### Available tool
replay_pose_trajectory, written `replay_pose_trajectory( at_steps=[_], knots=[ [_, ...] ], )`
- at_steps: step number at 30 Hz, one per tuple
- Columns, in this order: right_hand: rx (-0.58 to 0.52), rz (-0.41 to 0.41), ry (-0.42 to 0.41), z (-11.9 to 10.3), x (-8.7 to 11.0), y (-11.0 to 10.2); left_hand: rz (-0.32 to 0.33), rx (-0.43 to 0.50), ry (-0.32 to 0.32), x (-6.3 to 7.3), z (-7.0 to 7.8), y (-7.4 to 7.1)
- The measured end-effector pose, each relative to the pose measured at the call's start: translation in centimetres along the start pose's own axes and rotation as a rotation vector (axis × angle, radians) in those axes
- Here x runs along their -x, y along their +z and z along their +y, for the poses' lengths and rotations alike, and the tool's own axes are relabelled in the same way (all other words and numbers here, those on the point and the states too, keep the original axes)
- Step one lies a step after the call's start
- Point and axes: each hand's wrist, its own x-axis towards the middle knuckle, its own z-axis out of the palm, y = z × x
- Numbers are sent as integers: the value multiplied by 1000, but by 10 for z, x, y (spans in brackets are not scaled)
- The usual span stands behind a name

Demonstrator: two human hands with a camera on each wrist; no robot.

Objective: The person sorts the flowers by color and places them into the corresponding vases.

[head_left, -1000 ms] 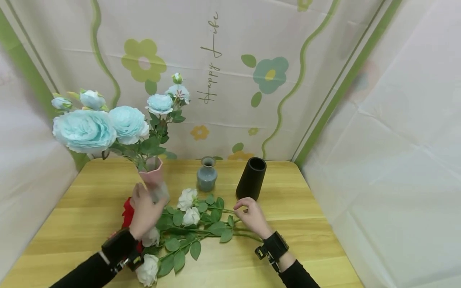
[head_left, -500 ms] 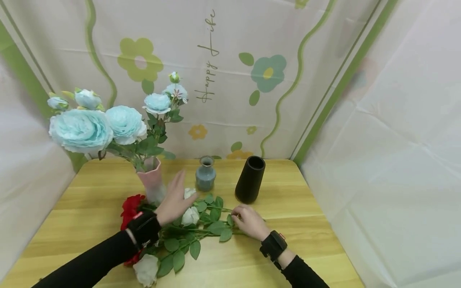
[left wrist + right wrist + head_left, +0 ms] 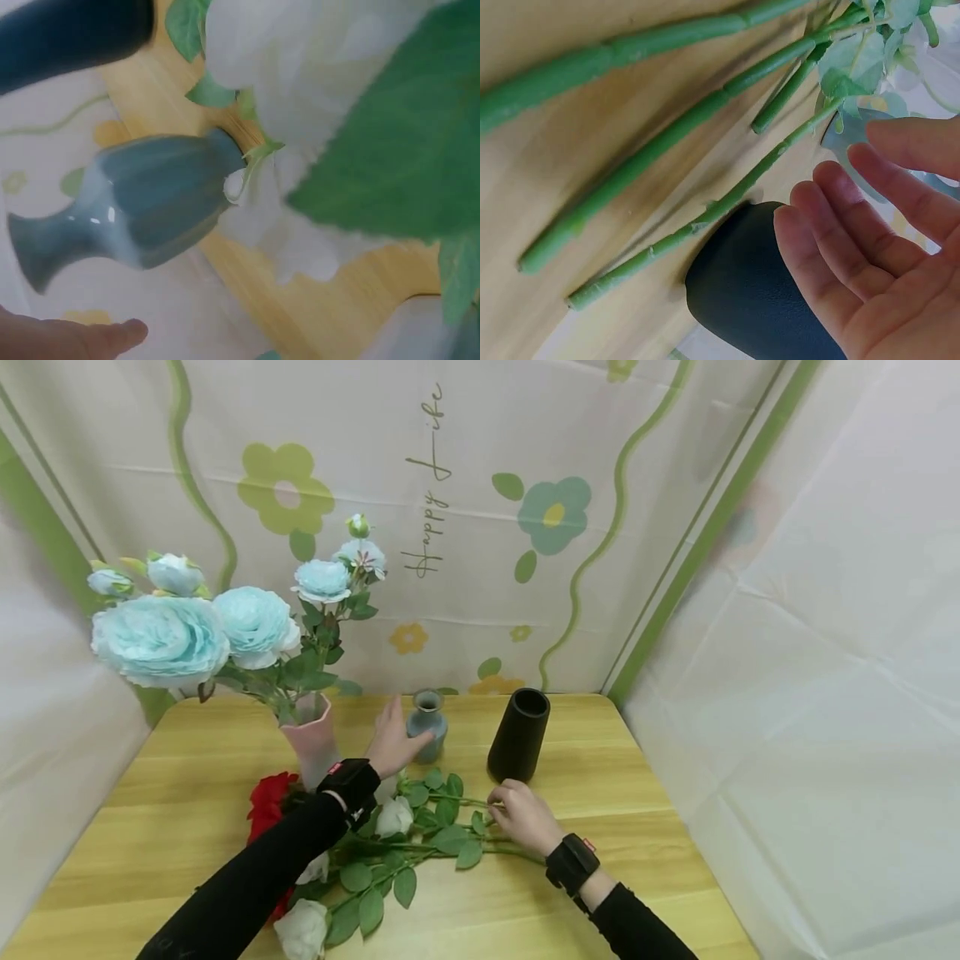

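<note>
My left hand (image 3: 397,743) reaches with spread fingers beside the small blue-grey vase (image 3: 429,723). In the left wrist view a fingertip of that hand (image 3: 82,339) shows near the neck of the vase (image 3: 161,199), with a gap between them. Over the stem ends of the white roses (image 3: 395,817) hovers my right hand (image 3: 525,817), its fingers loosely bent. The right wrist view shows nothing in this hand (image 3: 885,247); green stems (image 3: 652,154) lie on the table beside it. Just beyond stands the black vase (image 3: 750,277).
A pink vase (image 3: 311,739) with large light-blue flowers (image 3: 161,639) stands at the back left. Red flowers (image 3: 267,802) lie in front of it, partly behind my left arm. A printed cloth (image 3: 480,568) hangs behind the wooden table (image 3: 600,860).
My left hand has moved from beside the pink vase right and back to the blue-grey vase, its fingers spreading. The right hand stays over the stems with small shifts.
</note>
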Motion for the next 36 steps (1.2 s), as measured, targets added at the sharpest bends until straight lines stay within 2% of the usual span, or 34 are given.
replay_pose_trajectory(
  at_steps=[1,6,7,8,10,13,16,18,20,22,23,25,28,30,33,36],
  knots=[
    [4,0,-5,0,-1,-1,12,16,36,-10,-17,5],
    [37,-22,-32,0,-3,-1,1,145,35,-26,-27,12],
    [45,-24,-41,0,-4,0,15,148,53,-35,-41,19],
    [55,-28,-49,0,-5,1,6,160,11,-36,-36,20],
    [77,-29,-66,0,-7,3,35,159,48,-59,-68,39],
    [110,-45,-76,0,-10,5,130,83,122,-97,-125,71],
    [136,-63,-84,-1,-14,6,186,67,118,-116,-152,86],
    [152,-70,-91,-1,-17,7,204,95,121,-122,-163,92],
    [168,-73,-101,-1,-20,8,222,117,130,-122,-168,94],
    [184,-80,-106,-1,-23,10,244,108,141,-119,-167,95],
    [189,-85,-108,-1,-23,11,246,95,144,-114,-160,92],
    [195,-93,-113,0,-24,12,218,81,119,-98,-133,79],
    [191,-115,-131,0,-24,14,183,54,53,-71,-84,55],
    [198,-121,-158,0,-24,15,147,23,-2,-57,-57,41],
    [232,-125,-196,1,-26,16,128,-21,-38,-46,-37,30],
    [279,-116,-219,3,-28,18,119,-44,-27,-43,-33,27]
  ],
)
